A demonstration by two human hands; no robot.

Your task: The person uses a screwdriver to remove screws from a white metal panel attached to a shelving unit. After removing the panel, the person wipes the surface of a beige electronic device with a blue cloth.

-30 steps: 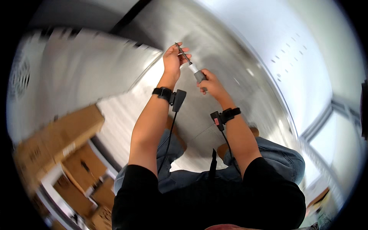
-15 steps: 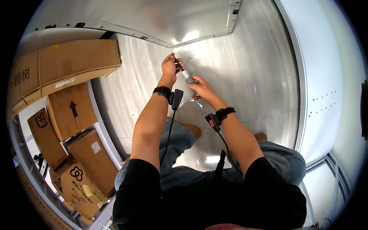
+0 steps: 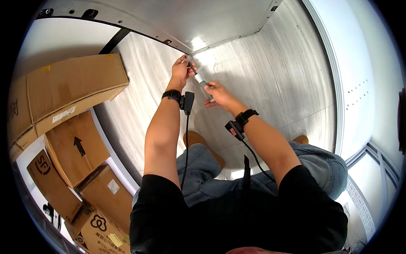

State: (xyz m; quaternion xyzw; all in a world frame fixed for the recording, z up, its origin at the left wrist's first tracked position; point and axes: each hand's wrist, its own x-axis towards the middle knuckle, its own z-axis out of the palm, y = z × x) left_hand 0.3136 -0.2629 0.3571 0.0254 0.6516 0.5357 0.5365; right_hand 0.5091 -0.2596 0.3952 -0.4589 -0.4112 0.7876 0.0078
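My right hand [image 3: 220, 95] is wrapped round the grey and white handle of a screwdriver [image 3: 198, 78]. The tool slants up and to the left, with its dark shaft running toward my left hand [image 3: 180, 71]. There the thumb and fingers close about the shaft close to its tip. Whether a small screw sits at the tip is too small to tell. Both hands are beside the lower corner of a large metal panel [image 3: 169, 21], and the left fingertips are right by its edge.
Several cardboard boxes [image 3: 80, 84] are stacked on the left, by a white rail. A pale streaked floor [image 3: 292, 72] spreads under the hands. On the right stands a white wall panel [image 3: 359, 55] with small holes. Black cables hang from straps on both wrists.
Both hands and the screwdriver have shifted slightly up and left, closer to the metal panel's corner. The view has moved a little, and the panel appears larger.
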